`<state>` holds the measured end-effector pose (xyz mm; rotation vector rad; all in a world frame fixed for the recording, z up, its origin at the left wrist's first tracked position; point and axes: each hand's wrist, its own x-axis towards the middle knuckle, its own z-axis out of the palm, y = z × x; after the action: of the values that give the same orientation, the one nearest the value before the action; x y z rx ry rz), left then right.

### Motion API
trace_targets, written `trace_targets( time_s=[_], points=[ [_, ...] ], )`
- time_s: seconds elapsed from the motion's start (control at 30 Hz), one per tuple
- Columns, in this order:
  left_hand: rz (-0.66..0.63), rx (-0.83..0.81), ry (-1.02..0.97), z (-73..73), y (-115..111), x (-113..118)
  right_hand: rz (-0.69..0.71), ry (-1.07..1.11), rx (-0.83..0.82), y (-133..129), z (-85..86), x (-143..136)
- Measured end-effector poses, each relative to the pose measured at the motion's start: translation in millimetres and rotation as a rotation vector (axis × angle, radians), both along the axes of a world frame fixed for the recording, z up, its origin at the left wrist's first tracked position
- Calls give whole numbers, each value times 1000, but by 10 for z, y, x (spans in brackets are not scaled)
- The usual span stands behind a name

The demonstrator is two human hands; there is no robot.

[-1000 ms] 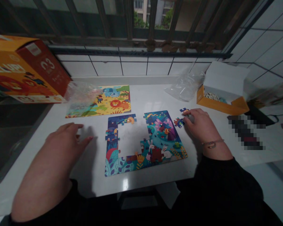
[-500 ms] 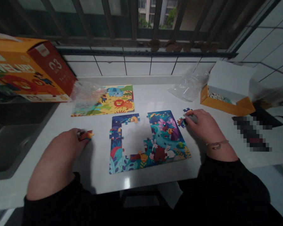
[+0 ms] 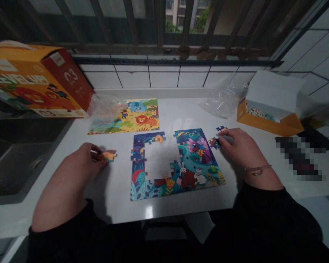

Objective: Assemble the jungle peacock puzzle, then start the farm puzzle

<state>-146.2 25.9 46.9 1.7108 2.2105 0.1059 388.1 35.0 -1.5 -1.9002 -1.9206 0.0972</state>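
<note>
A jigsaw puzzle point(image 3: 201, 166) with a blue forest scene lies on the white counter, its middle bare and its top edge broken by a gap. To its left, my left hand point(image 3: 83, 164) pinches an orange and teal puzzle piece point(image 3: 109, 155) between thumb and fingers. At the puzzle's right, my right hand point(image 3: 237, 144) rests on the counter with its fingers curled, thumb and fingertips at a dark red and blue puzzle piece point(image 3: 214, 143). Just beyond it lies a small blue puzzle piece point(image 3: 221, 128). The fingers partly cover both of these pieces.
Behind the puzzle lies a yellow animal picture point(image 3: 142, 118), partly under clear plastic wrap point(image 3: 106, 106). An orange box point(image 3: 63, 80) stands by the sink point(image 3: 30, 160). At back right are a plastic bag point(image 3: 219, 102) and an open box point(image 3: 268, 122) holding small pieces.
The piece in my left hand has turned, showing more of its printed face, and moved slightly right. My right hand stays by the loose pieces. The whole view has shifted a little.
</note>
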Motion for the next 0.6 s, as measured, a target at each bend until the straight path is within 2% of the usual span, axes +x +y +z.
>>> trace_targets(
  time_s=[0.1, 0.2, 0.37, 0.47, 0.6],
  points=[
    [76, 28, -29, 142, -40, 203, 9, -7, 31, -42, 92, -69],
    [0, 120, -257, 184, -47, 365, 69, 0, -7, -125, 230, -223],
    [-155, 104, -792, 132, -62, 779, 299, 137, -154, -303, 439, -628],
    [-231, 46, -966, 107, -102, 1135, 425, 314, -195, -377, 482, -846],
    [-302, 60, -1125, 35, -144, 1520, 529, 535, -251, -422, 482, -1012]
  ],
)
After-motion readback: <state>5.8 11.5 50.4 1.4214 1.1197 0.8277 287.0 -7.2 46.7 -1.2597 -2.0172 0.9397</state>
